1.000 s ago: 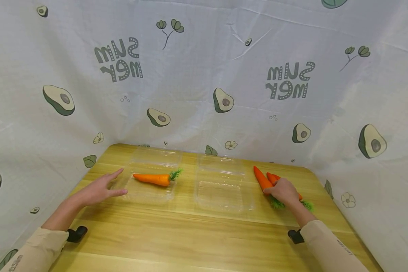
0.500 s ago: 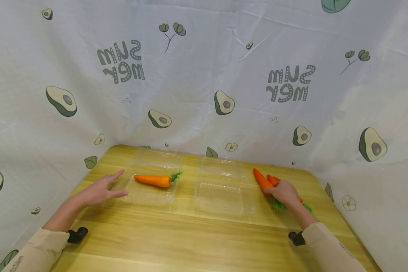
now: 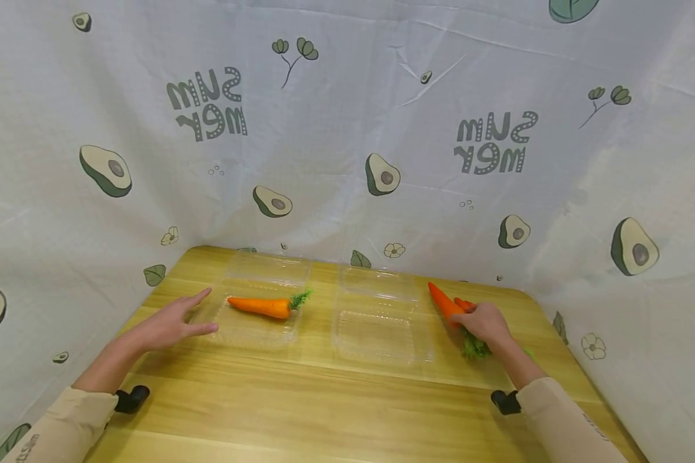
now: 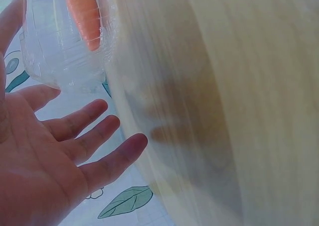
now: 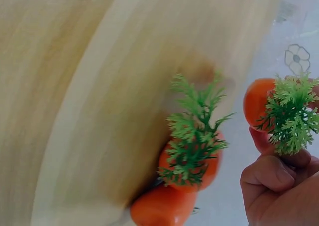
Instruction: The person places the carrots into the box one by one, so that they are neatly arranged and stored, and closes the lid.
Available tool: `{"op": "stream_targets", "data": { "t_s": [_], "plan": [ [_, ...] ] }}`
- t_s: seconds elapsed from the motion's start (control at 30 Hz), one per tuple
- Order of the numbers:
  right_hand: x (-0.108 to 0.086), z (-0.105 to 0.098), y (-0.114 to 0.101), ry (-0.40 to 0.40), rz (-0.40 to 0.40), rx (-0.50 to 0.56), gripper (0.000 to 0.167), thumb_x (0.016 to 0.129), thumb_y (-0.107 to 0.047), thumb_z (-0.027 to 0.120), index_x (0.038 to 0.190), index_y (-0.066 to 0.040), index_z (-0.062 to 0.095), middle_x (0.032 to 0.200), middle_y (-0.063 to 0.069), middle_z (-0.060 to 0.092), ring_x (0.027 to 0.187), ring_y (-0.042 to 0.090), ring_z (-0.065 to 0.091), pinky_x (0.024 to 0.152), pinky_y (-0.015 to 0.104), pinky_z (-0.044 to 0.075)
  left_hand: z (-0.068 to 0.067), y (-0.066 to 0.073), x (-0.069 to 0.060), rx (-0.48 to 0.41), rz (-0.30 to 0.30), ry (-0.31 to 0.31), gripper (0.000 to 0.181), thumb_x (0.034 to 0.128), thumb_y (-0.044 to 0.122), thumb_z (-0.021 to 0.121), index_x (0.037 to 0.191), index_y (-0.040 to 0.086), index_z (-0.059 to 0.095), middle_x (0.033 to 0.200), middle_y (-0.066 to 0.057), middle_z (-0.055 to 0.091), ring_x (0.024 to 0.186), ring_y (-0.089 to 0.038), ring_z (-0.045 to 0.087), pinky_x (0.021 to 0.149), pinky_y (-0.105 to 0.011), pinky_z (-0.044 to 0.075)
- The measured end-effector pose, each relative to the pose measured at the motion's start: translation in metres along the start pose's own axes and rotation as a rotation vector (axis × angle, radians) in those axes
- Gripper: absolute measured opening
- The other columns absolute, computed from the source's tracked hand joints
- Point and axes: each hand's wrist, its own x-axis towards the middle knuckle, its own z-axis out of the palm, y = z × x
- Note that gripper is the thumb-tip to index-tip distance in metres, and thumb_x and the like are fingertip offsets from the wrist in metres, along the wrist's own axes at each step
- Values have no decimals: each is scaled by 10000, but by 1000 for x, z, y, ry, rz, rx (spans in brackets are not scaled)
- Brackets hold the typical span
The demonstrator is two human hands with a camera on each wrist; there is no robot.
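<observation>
Orange carrot (image 3: 442,302) is held in the right hand's (image 3: 485,323) fingers toward the desk's (image 3: 324,405) right edge; left hand's (image 3: 169,325) fingers spread wide beside clear container (image 3: 255,334), contact unclear.

Orange, tapering carrots (image 3: 259,307): four, one near the left hand (image 3: 170,325), one held in the right hand (image 3: 485,323), two beside the latter. Clear, rectangular plastic boxes (image 3: 376,335): two, one beside the left hand, one between both hands. Yellowish, wood-grained table (image 3: 324,411): one.
</observation>
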Motion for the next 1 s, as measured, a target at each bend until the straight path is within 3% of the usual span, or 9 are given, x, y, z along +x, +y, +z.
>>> {"op": "stream_targets", "data": {
  "t_s": [0.13,0.4,0.77,1.0],
  "plan": [
    [-1,-2,-6,-11,-16,14,451,841,-299,723,1040,106,705,964,217,674,748,253,535,599,295,407,-1,1,-1,-5,2,1,921,952,473,663,1583,-33,222,1532,-404,296,1385,-616,290,1062,-739,302],
    [-4,-6,-26,-44,-67,45,604,865,-314,677,1277,123,614,1233,313,629,716,236,519,565,304,394,0,0,-1,-19,10,2,914,955,463,663,1586,-26,218,1536,-398,295,1390,-607,291,1064,-732,308],
    [-8,-11,-68,-68,-121,8,609,878,-371,703,1294,67,632,1208,253,645,762,228,492,608,303,362,0,-2,-1,-12,19,8,907,956,446,667,1580,-39,223,1533,-394,308,1389,-607,297,1068,-729,308],
    [-7,-9,-91,-112,-146,41,617,868,-370,722,1312,47,625,1180,214,639,794,235,508,631,304,382,0,-2,0,-12,14,7,919,954,460,665,1584,-35,215,1533,-392,310,1391,-611,288,1072,-729,303]
  ]
}}
